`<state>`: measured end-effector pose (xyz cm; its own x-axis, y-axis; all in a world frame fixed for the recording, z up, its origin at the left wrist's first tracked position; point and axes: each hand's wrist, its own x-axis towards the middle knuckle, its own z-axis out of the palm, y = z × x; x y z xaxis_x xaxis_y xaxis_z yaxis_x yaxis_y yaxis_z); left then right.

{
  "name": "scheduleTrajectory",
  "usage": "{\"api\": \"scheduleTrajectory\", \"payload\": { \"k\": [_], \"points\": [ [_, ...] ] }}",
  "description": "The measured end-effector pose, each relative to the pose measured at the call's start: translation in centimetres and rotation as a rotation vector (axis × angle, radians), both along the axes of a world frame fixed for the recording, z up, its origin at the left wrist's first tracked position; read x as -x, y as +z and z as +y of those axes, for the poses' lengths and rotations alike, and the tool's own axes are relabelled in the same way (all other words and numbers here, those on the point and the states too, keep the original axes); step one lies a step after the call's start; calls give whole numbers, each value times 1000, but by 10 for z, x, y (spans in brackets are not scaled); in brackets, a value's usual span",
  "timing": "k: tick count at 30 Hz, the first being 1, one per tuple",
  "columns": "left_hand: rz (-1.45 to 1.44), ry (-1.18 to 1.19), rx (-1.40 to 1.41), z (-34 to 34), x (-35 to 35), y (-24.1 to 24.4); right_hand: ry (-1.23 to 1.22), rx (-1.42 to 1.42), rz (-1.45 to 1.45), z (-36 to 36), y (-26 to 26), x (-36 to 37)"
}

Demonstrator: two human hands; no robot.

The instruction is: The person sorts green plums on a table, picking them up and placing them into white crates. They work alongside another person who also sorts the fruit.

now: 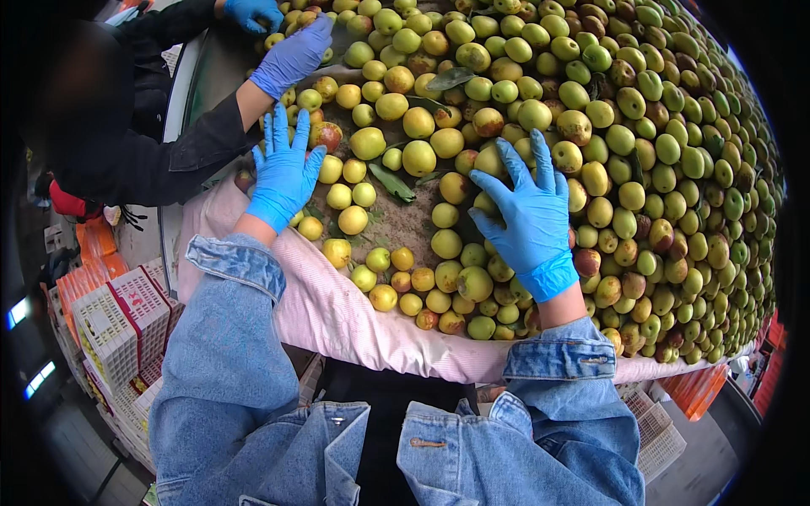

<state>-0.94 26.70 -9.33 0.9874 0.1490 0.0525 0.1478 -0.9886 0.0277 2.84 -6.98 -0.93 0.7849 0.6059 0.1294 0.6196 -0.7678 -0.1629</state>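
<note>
A large heap of yellow-green jujubes (633,158), some blotched red-brown, spreads before me. In a blue glove, my left hand (283,167) is over the heap's left edge, its fingers apart beside a reddish jujube (326,136). My right hand (528,212), also gloved in blue, lies palm down on the fruit with its fingers spread. Part of the fruit under that palm is hidden. Between my hands, a green leaf (392,183) rests on a sandy brown surface (402,224) among loose jujubes. I see neither hand gripping a fruit.
Pink striped cloth (354,329) drapes along the near edge. At the left, another person's purple-gloved hand (294,57) and blue-gloved hand (254,14) touch or hover by the fruit. Plastic crates (120,329) are stacked lower left; another crate (655,436) stands lower right.
</note>
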Motion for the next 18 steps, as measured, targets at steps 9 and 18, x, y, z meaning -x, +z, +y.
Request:
{"api": "scheduleTrajectory", "payload": {
  "k": [9,18],
  "points": [
    [324,-817,8,-59,33,43,-16,6,-26,-1,-4,0],
    [491,-971,326,-103,62,57,-3,-12,-29,0,-6,0]
  ]
}}
